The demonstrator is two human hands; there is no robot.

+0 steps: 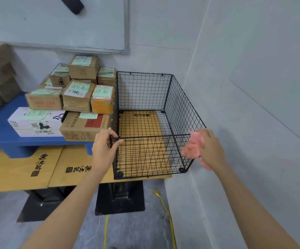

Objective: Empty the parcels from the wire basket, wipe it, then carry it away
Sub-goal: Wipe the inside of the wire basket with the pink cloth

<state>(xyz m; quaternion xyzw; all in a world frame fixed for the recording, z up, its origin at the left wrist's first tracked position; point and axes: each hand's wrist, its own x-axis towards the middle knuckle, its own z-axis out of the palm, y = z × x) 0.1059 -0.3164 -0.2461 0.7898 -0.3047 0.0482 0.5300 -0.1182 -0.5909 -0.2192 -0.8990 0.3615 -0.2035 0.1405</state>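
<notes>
Wiping seems the step in hand. The wire basket [145,112] stands empty at frame centre on the counter [19,169], with the parcels [77,97] stacked to its left. The left hand [104,148] pinches the near left rim corner, while the right hand [210,150] presses a crumpled pink cloth [193,148] against the near right corner.

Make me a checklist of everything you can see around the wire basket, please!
Surface: wooden table, black printed characters; blue platform on it.
Job's things: wire basket empty, at the table's right end; parcels stacked on the platform beside it; pink cloth at its front right corner.
Clutter: more cardboard boxes, far left.
Hands: left hand grips the basket's front left corner; right hand holds the cloth.
Cables: yellow cable on the floor.
Surroundings: whiteboard above, grey wall at right.
</notes>
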